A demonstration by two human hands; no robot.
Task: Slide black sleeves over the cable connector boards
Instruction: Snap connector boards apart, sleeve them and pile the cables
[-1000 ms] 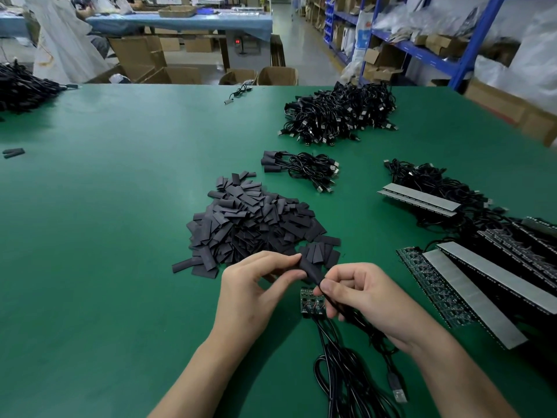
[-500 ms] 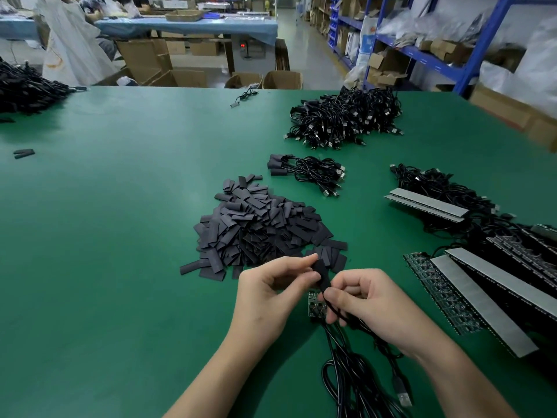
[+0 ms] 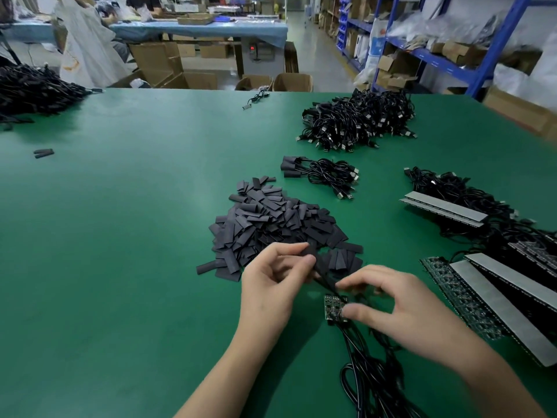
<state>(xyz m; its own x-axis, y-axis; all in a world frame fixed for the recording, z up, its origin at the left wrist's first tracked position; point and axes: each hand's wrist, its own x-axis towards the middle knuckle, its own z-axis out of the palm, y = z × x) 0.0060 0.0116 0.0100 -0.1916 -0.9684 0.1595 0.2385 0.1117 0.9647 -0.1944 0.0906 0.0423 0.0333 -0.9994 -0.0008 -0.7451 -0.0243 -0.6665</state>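
Below frame centre, the left hand (image 3: 271,285) pinched a black sleeve (image 3: 312,255) threaded on a cable (image 3: 361,366). The right hand (image 3: 401,309) gripped that cable beside the connector board (image 3: 331,306) on the green table (image 3: 120,236). A sleeve pile (image 3: 271,224) lay just behind. Blue shelving (image 3: 494,40) and cardboard boxes (image 3: 168,64) stood at the top of the frame.

Left hand (image 3: 271,291) and right hand (image 3: 404,309) bare, with slim fingers and short, trimmed nails. Wrists uncovered as well. Left forearm (image 3: 223,375) and right forearm (image 3: 482,378) bare all the way down to the lower edge of the view, smooth and slender. Right fingertips slightly blurred.
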